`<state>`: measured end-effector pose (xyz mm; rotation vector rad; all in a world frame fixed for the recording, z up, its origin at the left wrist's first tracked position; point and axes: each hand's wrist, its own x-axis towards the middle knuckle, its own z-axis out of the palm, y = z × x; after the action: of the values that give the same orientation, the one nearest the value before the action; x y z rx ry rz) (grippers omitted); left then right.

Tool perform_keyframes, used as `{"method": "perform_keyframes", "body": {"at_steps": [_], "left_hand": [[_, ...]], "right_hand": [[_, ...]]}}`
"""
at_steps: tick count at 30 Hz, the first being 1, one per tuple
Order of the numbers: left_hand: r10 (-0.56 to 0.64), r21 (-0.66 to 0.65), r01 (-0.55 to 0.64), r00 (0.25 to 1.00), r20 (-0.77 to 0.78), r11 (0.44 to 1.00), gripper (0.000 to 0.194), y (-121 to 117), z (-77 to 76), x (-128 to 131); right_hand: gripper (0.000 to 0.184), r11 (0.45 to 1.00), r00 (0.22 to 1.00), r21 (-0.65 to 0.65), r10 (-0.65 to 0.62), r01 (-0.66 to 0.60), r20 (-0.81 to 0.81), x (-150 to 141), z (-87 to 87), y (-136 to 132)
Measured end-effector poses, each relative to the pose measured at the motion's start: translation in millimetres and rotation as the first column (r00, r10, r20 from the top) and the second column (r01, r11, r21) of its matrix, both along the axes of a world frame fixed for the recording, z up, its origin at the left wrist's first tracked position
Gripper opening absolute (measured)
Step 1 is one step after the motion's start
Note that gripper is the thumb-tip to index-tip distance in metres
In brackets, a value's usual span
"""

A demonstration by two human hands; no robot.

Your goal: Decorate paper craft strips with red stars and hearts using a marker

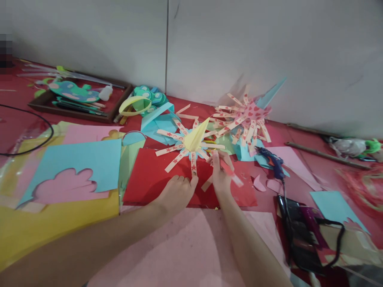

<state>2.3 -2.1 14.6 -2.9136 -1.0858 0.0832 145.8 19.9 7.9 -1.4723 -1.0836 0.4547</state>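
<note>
A paper flower craft [191, 140] with a yellow cone centre and several pale strips bearing red letters and stars rests on a red sheet [158, 183]. My left hand [176, 191] is closed, thumb and fingers at the lower end of one paper strip [193, 161]. My right hand [221, 175] grips a red marker [228, 168] beside the craft's lower right strips. The marker's tip is hard to make out. Behind it to the right stands a similar craft [248, 113] with a pink heart-patterned centre and a blue cone.
A brown tray [98, 116] of tools sits at the back left. Cut coloured paper [104, 153] lies to the left. At right are a blue glue gun [274, 162] with its cord, a black phone-like object [299, 235] and sticks [326, 155]. A grey wall [254, 44] stands behind.
</note>
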Motion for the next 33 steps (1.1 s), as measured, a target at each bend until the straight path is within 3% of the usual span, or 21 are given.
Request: {"method": "perform_keyframes", "body": {"at_steps": [6, 9, 15, 27, 33], "left_hand": [[0.016, 0.013, -0.016, 1.0, 0.009, 1.0, 0.039, -1, 0.8, 1], [-0.001, 0.026, 0.002, 1.0, -0.021, 1.0, 0.044, 0, 1.8, 1], [-0.009, 0.037, 0.01, 1.0, -0.028, 0.999, 0.044, 0, 0.6, 0], [-0.004, 0.02, 0.004, 1.0, -0.017, 1.0, 0.044, 1, 1.5, 0], [-0.008, 0.033, 0.009, 1.0, -0.029, 0.999, 0.044, 0, 2.3, 0]], "right_hand": [[0.021, 0.999, 0.981, -0.015, 0.034, -0.032, 0.192, 8, -4.0, 0], [0.017, 0.996, 0.906, -0.092, 0.038, 0.001, 0.421, 15, -13.4, 1], [0.022, 0.987, 0.814, -0.161, 0.083, 0.013, 0.576, 16, -20.4, 1], [0.016, 0.985, 0.867, -0.165, 0.118, -0.042, 0.484, 16, -21.2, 6], [0.014, 0.99, 0.973, -0.072, 0.132, -0.12, 0.188, 16, -22.1, 9]]}}
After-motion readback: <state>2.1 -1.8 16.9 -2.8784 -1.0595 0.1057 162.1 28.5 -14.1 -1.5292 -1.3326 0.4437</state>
